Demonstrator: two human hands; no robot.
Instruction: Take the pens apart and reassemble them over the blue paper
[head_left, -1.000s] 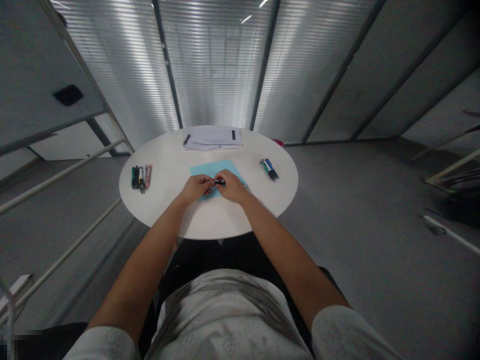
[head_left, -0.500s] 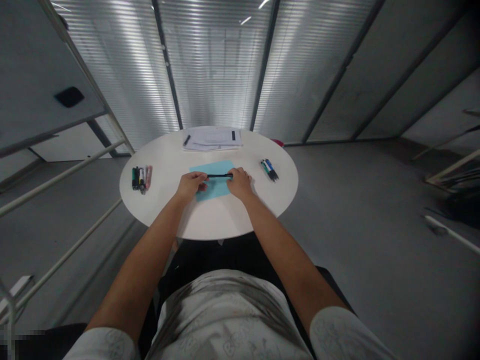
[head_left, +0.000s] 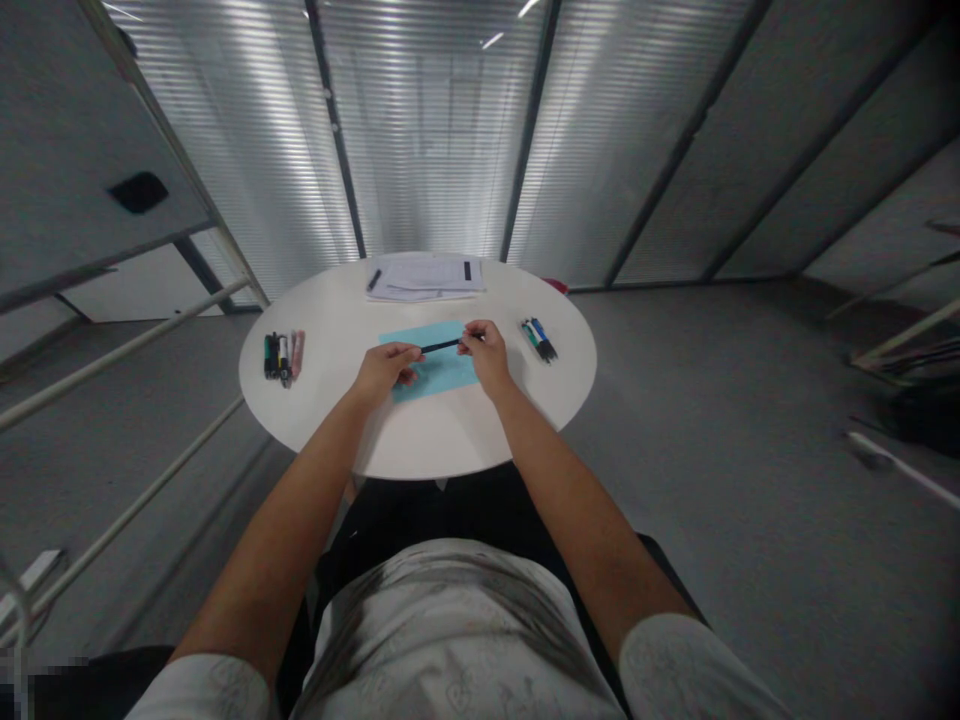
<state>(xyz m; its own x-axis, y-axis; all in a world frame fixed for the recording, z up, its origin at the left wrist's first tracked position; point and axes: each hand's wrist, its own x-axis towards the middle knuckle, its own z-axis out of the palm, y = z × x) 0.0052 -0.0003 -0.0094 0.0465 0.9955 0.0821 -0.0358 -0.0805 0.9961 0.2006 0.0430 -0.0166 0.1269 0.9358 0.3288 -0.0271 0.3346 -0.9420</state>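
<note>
A slim black pen spans the gap between my two hands, its right end a little higher than its left. My left hand is closed on the left end, thumb and fingers pinching it. On the other end, my right hand pinches the pen with thumb and fingertips. Beneath them a light blue sheet of paper lies on the round white table. Both tips of the pen are partly covered by my fingers.
Several markers lie together at the table's left side. Several pens lie in a group on the right. White papers are stacked at the far edge, with a dark pen-like item on them. A white metal rail stands left of the table.
My right hand has lifted slightly and turned, now pinching the pen with its fingertips. The pen's right end has tilted upward. My left hand has shifted slightly right.
</note>
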